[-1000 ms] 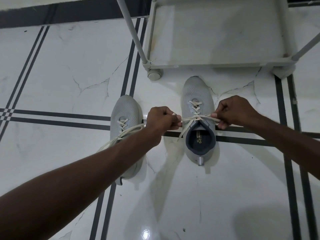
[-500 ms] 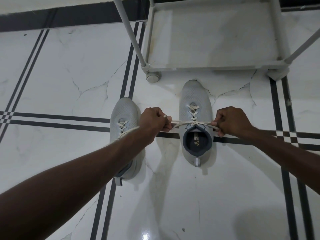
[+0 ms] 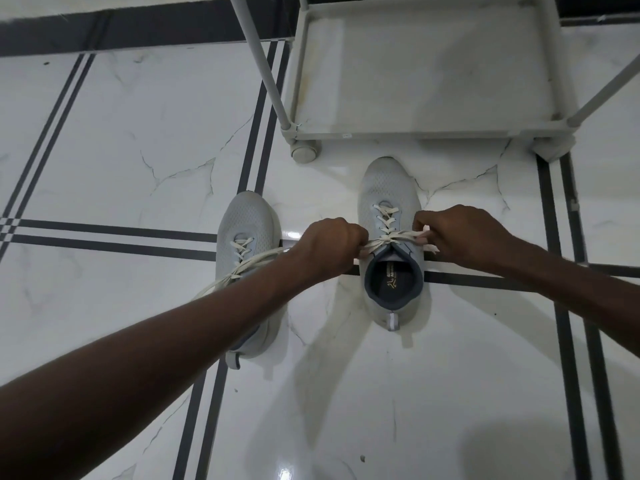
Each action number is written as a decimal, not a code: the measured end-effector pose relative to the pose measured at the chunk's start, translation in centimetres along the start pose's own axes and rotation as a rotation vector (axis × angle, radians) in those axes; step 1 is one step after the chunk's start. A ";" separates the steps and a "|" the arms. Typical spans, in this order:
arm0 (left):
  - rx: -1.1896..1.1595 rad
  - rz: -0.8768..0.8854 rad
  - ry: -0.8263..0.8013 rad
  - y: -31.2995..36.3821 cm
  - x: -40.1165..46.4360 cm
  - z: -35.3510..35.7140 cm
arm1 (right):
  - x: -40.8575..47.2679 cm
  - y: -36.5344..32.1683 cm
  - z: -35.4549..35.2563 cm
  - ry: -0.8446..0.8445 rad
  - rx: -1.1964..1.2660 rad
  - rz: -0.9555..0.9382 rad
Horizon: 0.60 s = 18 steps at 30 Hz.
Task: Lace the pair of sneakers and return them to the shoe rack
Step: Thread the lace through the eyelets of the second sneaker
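Observation:
Two light grey sneakers stand on the tiled floor, toes pointing away from me. The right sneaker (image 3: 388, 188) has its cream lace (image 3: 389, 239) crossed up to the top eyelets, and its dark collar is open. My left hand (image 3: 329, 245) grips one lace end at the sneaker's left side. My right hand (image 3: 460, 233) grips the other end at its right side, so the lace runs taut across the tongue. The left sneaker (image 3: 246, 223) is partly hidden under my left forearm; its loose lace (image 3: 239, 266) trails to the left.
The pale grey shoe rack (image 3: 408, 135) stands just beyond the right sneaker's toe, with its bottom shelf bare, thin upright poles and a small wheel (image 3: 304, 154) at its front left corner. White marble tiles with dark stripes cover the floor.
Both hands have drawn closer to the right sneaker, and the lace is pulled tighter and lower across its top. The sneakers have not shifted on the floor.

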<state>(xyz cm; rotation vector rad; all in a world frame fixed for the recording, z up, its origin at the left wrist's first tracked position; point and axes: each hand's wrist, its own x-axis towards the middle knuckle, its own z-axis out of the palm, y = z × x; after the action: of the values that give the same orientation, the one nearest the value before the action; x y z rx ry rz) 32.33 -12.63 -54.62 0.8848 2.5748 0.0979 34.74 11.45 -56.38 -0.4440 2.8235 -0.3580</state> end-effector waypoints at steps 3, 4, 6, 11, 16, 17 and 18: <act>0.133 0.074 0.008 0.0 -0.4 -0.2 | 0.3 0.1 -0.5 -0.059 -0.171 -0.074; 0.143 0.100 0.033 -0.3 -0.5 0.0 | 0.3 0.1 -0.8 -0.086 -0.229 -0.099; 0.130 0.131 0.062 -1.1 -0.9 0.3 | 0.2 0.4 -1.3 -0.112 -0.336 -0.149; 0.157 0.129 0.013 -3.0 -1.2 0.6 | 0.5 0.8 0.0 -0.010 -0.357 -0.273; 0.158 0.112 -0.012 -2.9 -1.5 1.6 | 0.0 1.7 1.9 0.052 -0.353 -0.302; 0.161 0.109 -0.009 -3.1 -1.7 1.8 | -0.1 1.7 2.1 0.066 -0.347 -0.305; 0.165 0.106 -0.005 -3.2 -1.8 2.0 | -0.3 1.7 2.2 0.073 -0.339 -0.309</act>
<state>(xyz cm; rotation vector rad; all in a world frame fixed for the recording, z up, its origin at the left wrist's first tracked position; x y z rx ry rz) 32.58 -16.41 -56.44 1.0795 2.5590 -0.0881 35.20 12.70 -58.88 -0.9606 2.8919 0.0539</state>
